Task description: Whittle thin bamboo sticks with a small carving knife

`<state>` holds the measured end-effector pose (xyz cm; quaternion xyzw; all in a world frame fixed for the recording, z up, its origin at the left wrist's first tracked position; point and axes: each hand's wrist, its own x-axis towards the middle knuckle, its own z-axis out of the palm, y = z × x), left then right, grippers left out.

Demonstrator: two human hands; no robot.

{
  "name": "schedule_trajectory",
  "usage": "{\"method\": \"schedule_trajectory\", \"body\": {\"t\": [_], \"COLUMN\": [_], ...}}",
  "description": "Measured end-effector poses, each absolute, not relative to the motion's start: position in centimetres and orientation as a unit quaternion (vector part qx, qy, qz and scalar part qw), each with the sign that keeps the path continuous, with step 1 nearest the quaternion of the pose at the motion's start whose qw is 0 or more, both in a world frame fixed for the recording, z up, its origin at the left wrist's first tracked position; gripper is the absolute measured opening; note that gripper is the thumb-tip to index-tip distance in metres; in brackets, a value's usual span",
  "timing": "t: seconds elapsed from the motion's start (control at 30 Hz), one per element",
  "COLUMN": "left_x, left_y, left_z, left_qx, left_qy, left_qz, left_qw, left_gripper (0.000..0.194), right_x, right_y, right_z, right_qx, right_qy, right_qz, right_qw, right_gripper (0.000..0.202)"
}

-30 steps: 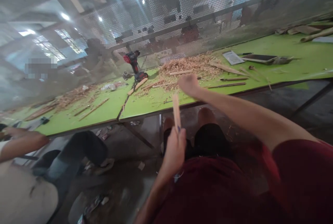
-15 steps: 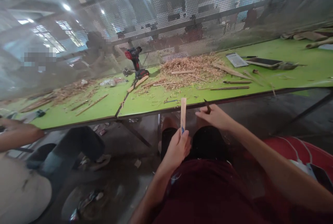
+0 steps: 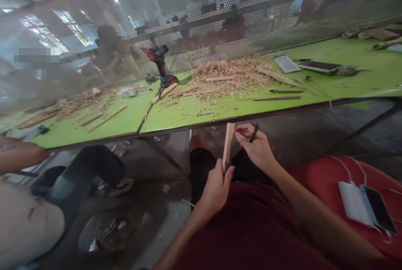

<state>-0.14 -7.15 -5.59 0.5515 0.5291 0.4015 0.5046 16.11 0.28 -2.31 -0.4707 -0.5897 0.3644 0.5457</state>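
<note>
My left hand (image 3: 217, 186) is closed around the lower end of a pale wooden strip (image 3: 229, 144), which points up and tilts slightly right. A small blue patch shows on the strip beside my thumb. To the right, my right hand (image 3: 258, 148) grips a slim dark tool (image 3: 254, 133), its dark end sticking up past the fingers. Whether it has a blade is hidden by the hand. The right fingertips are close to the strip's upper end; I cannot tell if they touch it. Both hands are above my lap, just in front of the table edge.
The green table (image 3: 185, 121) carries a heap of wood shavings (image 3: 232, 69), a red-and-black cordless drill (image 3: 160, 65), slim dark sticks (image 3: 278, 98) and a phone (image 3: 320, 66). On a red stool (image 3: 320, 178) lie a white power bank (image 3: 354, 203) and another phone (image 3: 378, 207). A co-worker's arm (image 3: 21, 153) is at left.
The strip has tilted rightward and moved slightly right. My right hand has come in beside its upper end, still with the dark tool. The view has shifted, showing more of the red stool.
</note>
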Motion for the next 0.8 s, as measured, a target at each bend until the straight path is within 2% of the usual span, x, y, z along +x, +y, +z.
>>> {"method": "schedule_trajectory", "body": {"t": [0.13,0.3,0.4,0.57,0.8], "left_x": [-0.3,-0.5,-0.5,-0.4,-0.4], "left_y": [-7.5,-7.6,-7.7,-7.9,-8.0], "left_z": [-5.5,-5.4,-5.4,-5.6,-5.6], "left_qx": [0.648,0.678,0.685,0.680,0.689], "left_qy": [0.548,0.530,0.540,0.552,0.552], "left_qz": [0.347,0.320,0.304,0.300,0.281], "left_qw": [0.400,0.397,0.383,0.379,0.377], "left_gripper": [0.024,0.024,0.024,0.026,0.022], "right_x": [15.6,15.8,15.9,16.0,15.6], "right_y": [-0.3,-1.6,-2.0,-2.3,-3.0], "right_z": [-1.9,-1.0,-1.0,-1.7,-2.1], "right_qx": [-0.472,-0.473,-0.499,-0.533,-0.502], "right_qy": [-0.600,-0.576,-0.573,-0.589,-0.581], "right_qz": [0.369,0.388,0.327,0.232,0.242], "right_qw": [0.529,0.543,0.562,0.561,0.593], "right_gripper": [0.016,0.021,0.024,0.018,0.016]}}
